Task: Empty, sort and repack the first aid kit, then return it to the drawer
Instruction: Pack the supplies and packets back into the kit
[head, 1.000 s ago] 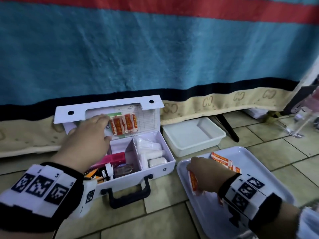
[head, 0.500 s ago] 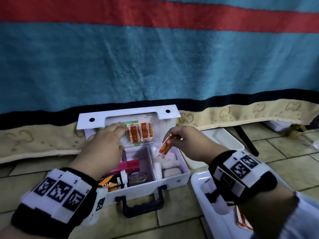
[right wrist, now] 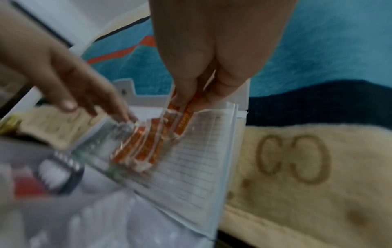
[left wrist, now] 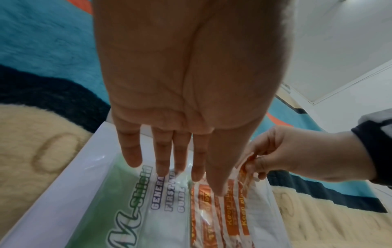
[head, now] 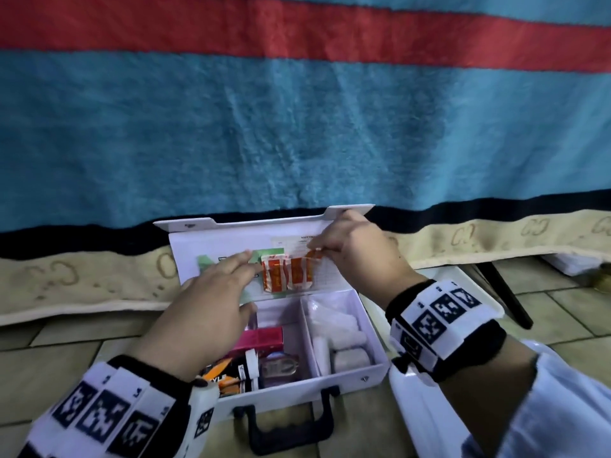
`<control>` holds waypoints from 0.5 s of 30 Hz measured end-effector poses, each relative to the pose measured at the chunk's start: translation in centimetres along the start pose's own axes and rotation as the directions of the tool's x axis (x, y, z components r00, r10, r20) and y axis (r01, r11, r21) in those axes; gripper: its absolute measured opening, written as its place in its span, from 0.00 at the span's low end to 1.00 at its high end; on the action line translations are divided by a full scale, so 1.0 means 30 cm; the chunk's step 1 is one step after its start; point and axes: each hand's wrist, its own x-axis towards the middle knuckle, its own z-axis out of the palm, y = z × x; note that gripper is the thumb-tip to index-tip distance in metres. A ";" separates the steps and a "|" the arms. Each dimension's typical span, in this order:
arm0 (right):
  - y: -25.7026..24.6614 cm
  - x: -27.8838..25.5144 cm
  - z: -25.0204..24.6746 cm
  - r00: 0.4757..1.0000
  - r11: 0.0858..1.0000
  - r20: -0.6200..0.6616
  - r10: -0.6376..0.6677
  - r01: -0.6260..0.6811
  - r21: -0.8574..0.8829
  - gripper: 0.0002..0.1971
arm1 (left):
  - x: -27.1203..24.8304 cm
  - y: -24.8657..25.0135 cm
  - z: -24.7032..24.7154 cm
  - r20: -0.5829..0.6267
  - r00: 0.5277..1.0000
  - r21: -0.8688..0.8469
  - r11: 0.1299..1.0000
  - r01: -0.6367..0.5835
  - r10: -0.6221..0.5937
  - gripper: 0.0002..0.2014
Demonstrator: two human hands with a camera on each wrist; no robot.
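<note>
Head view: the white plastic first aid kit (head: 334,345) stands open on the tiled floor (head: 43,368), lid upright; the right compartment holds white gauze rolls (head: 347,345). Left wrist view: the left hand (left wrist: 191,94) presses straight fingers on the clear lid sleeve (left wrist: 161,214). Right wrist view: the right hand (right wrist: 210,55) pinches an orange plaster strip (right wrist: 184,117), long axis running into the sleeve.

black wristbands (head: 444,328) on both wrists — white blocks with black square markers — pale blue sleeve (head: 545,404) on the right.

Striped blanket (head: 297,133) hangs behind; tiled floor (head: 380,418) below
</note>
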 end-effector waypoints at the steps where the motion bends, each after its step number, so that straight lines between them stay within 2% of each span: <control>1: -0.007 0.005 -0.008 0.998 0.993 0.053 -0.044 0.050 -0.110 0.16 | -0.001 -0.001 0.002 -0.003 1.000 -0.002 1.000 -0.002 0.002 0.28; 3: -0.029 0.015 -0.032 0.982 0.955 0.183 -0.038 0.090 -0.284 0.20 | -0.004 -0.001 0.005 -0.010 1.000 -0.002 1.000 -0.002 0.002 0.29; 6: -0.032 0.032 -0.052 0.916 0.943 0.402 0.015 0.121 -0.309 0.25 | -0.009 0.001 0.009 -0.022 1.000 -0.003 1.000 -0.008 0.008 0.29; 8: -0.042 0.056 -0.064 0.904 0.945 0.427 0.024 0.119 -0.304 0.23 | -0.007 0.003 0.011 -0.028 1.000 -0.002 1.000 -0.007 0.007 0.29; 11: -0.061 0.090 -0.079 0.918 0.961 0.381 0.107 0.003 -0.278 0.14 | -0.004 0.006 0.013 -0.027 1.000 0.009 1.000 0.000 0.001 0.29; 15: -0.082 0.103 -0.070 0.856 0.945 0.501 0.130 0.047 -0.325 0.18 | -0.005 0.001 0.013 -0.027 1.000 -0.010 1.000 0.003 -0.004 0.29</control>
